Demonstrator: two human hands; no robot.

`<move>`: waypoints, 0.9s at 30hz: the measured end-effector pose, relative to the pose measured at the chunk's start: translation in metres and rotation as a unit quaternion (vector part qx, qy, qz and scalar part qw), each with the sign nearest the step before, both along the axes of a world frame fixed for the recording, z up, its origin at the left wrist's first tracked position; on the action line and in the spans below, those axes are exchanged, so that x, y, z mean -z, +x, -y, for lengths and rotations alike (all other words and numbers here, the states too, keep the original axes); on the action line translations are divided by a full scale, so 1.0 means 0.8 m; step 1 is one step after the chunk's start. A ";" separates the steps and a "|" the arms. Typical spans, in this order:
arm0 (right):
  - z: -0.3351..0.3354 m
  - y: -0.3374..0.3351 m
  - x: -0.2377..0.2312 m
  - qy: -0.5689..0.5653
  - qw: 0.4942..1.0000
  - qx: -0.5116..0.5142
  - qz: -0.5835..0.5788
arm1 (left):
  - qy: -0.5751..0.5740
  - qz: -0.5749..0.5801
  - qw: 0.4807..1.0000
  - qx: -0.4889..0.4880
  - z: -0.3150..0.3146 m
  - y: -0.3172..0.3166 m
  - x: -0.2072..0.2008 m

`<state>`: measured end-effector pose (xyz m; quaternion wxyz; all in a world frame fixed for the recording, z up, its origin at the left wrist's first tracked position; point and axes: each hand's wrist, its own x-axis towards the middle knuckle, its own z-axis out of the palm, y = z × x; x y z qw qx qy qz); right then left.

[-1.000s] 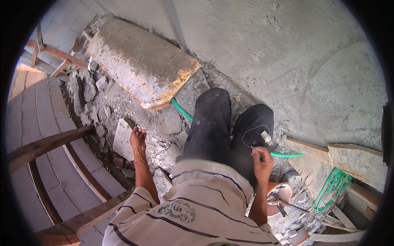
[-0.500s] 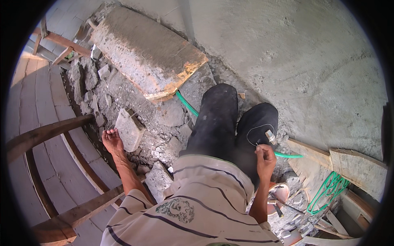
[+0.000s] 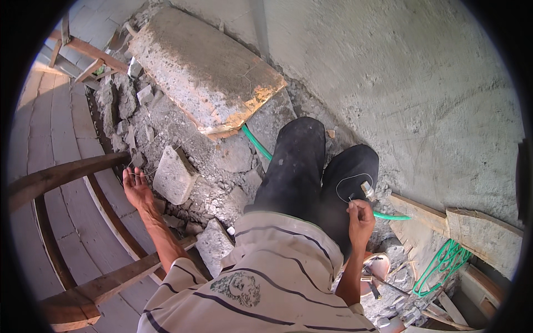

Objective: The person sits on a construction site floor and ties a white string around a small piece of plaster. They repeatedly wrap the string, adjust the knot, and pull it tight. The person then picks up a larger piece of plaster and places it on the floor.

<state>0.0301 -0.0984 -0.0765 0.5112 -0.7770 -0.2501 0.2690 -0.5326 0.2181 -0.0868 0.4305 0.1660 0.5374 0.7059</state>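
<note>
Your left hand (image 3: 139, 191) has swung to the left edge of the rubble (image 3: 172, 125), grip unclear, so only your right hand (image 3: 362, 220) visibly pinches the wire loop (image 3: 337, 190).

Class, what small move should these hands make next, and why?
Perhaps bring the left hand across to steady the thin wire loop: the right hand pinches its lower side, while the left, spread open, is well apart near a wooden beam.
</note>
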 end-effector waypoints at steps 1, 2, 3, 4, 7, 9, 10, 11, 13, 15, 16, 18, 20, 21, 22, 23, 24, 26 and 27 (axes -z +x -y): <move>-0.001 -0.001 0.000 -0.003 1.000 -0.004 -0.007 | -0.052 -0.017 0.998 -0.003 0.001 -0.043 0.030; -0.001 -0.001 0.001 -0.002 1.000 -0.003 -0.009 | -0.099 -0.028 0.995 -0.003 -0.001 -0.064 0.058; -0.001 0.000 0.001 -0.003 1.000 -0.008 -0.007 | -0.186 -0.089 0.978 -0.002 -0.001 -0.058 0.073; 0.000 0.001 0.000 -0.004 1.000 -0.011 -0.005 | -0.271 -0.150 0.951 -0.002 -0.003 -0.052 0.089; -0.003 -0.005 0.010 0.005 0.998 -0.019 -0.056 | -0.247 -0.328 0.910 0.053 -0.019 -0.163 0.152; 0.003 0.004 0.000 -0.010 1.000 -0.002 0.001 | -0.193 -0.533 0.824 -0.012 -0.034 0.040 0.151; 0.005 0.002 0.001 -0.009 1.000 -0.001 0.003 | -0.175 -0.521 0.835 0.027 -0.048 0.075 0.134; 0.002 0.003 0.003 -0.002 1.000 -0.002 0.006 | -0.123 -0.472 0.867 0.103 -0.067 0.096 0.130; 0.004 0.005 0.002 -0.006 1.000 -0.002 0.008 | -0.066 -0.548 0.809 0.202 -0.108 0.167 0.114; 0.004 0.004 -0.001 -0.010 1.000 -0.004 0.005 | -0.019 -0.528 0.809 0.256 -0.146 0.218 0.126; 0.004 0.003 -0.004 -0.009 1.000 -0.004 0.000 | 0.006 -0.616 0.742 0.264 -0.164 0.233 0.134; 0.002 0.000 -0.011 -0.004 1.000 -0.011 -0.011 | 0.043 -0.684 0.673 0.278 -0.205 0.221 0.183; 0.004 -0.001 -0.018 -0.003 1.000 -0.013 -0.013 | 0.005 -0.710 0.636 0.303 -0.221 0.214 0.218; 0.009 -0.001 -0.019 -0.006 1.000 -0.014 0.016 | -0.049 -0.702 0.633 0.322 -0.223 0.222 0.220; 0.015 0.000 -0.019 -0.009 0.999 -0.016 0.044 | -0.105 -0.694 0.627 0.338 -0.224 0.227 0.222; 0.020 0.002 -0.020 -0.015 0.997 -0.016 0.074 | -0.128 -0.682 0.628 0.354 -0.220 0.239 0.216; 0.023 0.002 -0.022 -0.020 0.994 -0.018 0.103 | -0.152 -0.669 0.626 0.371 -0.213 0.252 0.204; 0.026 0.002 -0.030 -0.027 0.987 -0.029 0.155 | -0.177 -0.653 0.625 0.389 -0.204 0.264 0.184; 0.026 0.002 -0.034 -0.035 0.986 -0.030 0.159 | -0.179 -0.648 0.628 0.391 -0.201 0.264 0.179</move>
